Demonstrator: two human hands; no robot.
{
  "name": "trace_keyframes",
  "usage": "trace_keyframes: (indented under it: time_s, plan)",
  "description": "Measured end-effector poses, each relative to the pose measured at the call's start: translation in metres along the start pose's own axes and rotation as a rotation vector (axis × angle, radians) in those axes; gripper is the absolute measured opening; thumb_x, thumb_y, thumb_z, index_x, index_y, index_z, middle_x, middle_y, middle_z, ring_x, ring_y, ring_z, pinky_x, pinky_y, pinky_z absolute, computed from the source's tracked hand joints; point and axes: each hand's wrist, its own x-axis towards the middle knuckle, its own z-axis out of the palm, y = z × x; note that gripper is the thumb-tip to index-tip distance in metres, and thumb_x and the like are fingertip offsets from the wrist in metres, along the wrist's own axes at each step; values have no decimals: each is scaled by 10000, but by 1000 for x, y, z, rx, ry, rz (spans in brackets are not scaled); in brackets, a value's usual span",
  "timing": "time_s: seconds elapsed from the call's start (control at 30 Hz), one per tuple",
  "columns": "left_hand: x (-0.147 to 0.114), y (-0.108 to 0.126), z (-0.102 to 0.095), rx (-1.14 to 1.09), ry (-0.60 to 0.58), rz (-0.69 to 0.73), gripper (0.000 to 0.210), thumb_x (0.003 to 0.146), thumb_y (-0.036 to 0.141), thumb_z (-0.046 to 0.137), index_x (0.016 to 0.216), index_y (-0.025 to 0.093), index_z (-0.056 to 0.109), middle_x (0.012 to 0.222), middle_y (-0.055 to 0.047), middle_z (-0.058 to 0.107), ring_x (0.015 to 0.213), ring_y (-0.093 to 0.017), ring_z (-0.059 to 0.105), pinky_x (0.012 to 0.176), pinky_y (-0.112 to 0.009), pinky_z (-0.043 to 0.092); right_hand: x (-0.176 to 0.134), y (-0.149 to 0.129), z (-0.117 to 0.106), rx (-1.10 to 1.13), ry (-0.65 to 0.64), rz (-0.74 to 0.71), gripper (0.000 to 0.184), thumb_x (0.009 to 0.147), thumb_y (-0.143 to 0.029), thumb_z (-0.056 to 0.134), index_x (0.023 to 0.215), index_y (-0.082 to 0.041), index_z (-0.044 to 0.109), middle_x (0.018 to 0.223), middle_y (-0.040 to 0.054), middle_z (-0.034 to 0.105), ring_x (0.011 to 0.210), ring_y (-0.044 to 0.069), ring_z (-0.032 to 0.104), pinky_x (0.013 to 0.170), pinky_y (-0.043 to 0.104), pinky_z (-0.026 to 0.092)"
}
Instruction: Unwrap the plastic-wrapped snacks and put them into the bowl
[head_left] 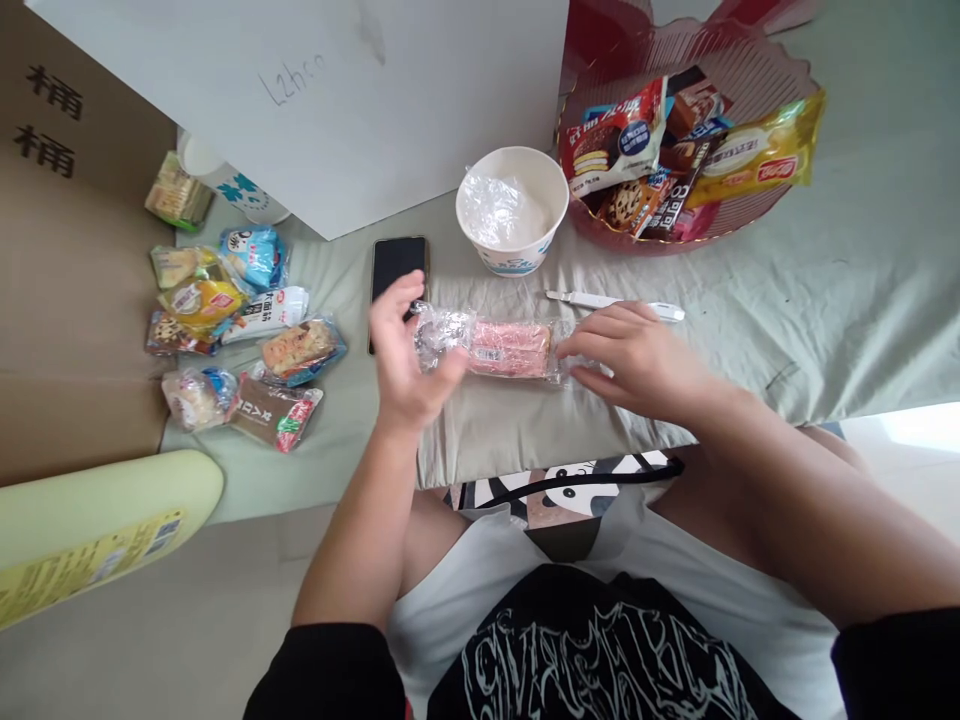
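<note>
A pink snack in a clear plastic wrapper lies flat on the cloth in front of me. My left hand is at its left end, fingers spread, with the thumb over the crinkled part of the wrapper. At the right end is my right hand, its fingers curved and the thumb apart from them, close to or touching the wrapper's edge. Just beyond my right fingers lies a white utility knife, partly covered by that hand. A dark phone lies behind my left fingers.
A paper bowl with crumpled clear plastic inside stands behind the packet. To the right, a pink ribbed basket holds several wrapped snacks. More snack packets lie at left, beside a cardboard box. A white box stands behind.
</note>
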Motion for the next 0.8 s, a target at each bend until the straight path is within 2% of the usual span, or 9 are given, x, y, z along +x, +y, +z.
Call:
trace_keyframes:
  time_s: [0.07,0.13,0.23,0.33,0.4,0.47,0.57,0.67,0.8]
  plan:
    - [-1,9,-1,166,-240,87,609,713,492,853,1231,295,602,1368,-91,613,1328,-316,560,1127,-474,428,1,2,-4,32,98,70,156,961,-226,546,929,-254,695,844,46,731,834,240,681,813,408,478]
    - [-2,18,-2,296,-352,79,378,769,362,803,1107,256,672,1232,-80,688,1187,-283,642,1067,-435,477,2,6,-9,47,252,184,134,946,-212,568,895,-247,688,835,53,730,800,243,679,771,407,491]
    - [-2,28,-3,388,-340,-57,94,828,262,684,910,216,693,950,-45,735,887,-205,686,852,-337,535,3,8,-16,-10,544,324,137,938,-177,577,908,-256,684,884,71,722,856,261,672,778,422,509]
    - [1,34,-5,322,-287,-304,67,818,259,652,785,201,653,730,-8,695,671,-155,628,669,-284,489,3,2,-18,-38,739,259,188,938,-125,555,943,-266,678,889,71,692,890,256,645,800,423,511]
    - [3,38,-8,112,-303,-507,135,788,303,668,724,198,612,646,2,663,598,-151,608,586,-271,454,2,-6,-15,22,689,109,213,919,-94,561,975,-264,675,861,52,679,838,234,635,762,398,510]
    - [6,42,-11,-152,-402,-696,198,753,346,692,682,195,584,621,-10,671,565,-163,618,544,-270,444,2,-14,-9,88,497,-52,226,904,-108,586,1048,-258,674,930,50,705,865,231,654,772,395,519]
    - [9,47,-14,-369,-525,-810,222,699,334,736,635,181,588,627,-44,703,549,-164,625,536,-267,444,3,-22,7,84,185,-210,290,943,-188,591,1222,-247,645,1233,84,722,1176,283,643,950,449,504]
    - [11,46,-13,-421,-372,-758,182,667,275,744,618,175,599,592,-30,669,558,-137,602,555,-246,440,3,-24,20,29,112,-265,201,1004,-223,561,1172,-269,662,1248,41,740,1257,255,614,1018,427,460]
    - [16,37,-9,-509,-31,-720,158,694,225,683,615,190,550,552,9,569,541,-108,548,554,-223,439,6,-24,22,-4,177,-279,145,1010,-171,539,970,-237,662,982,24,763,966,197,665,927,371,469]
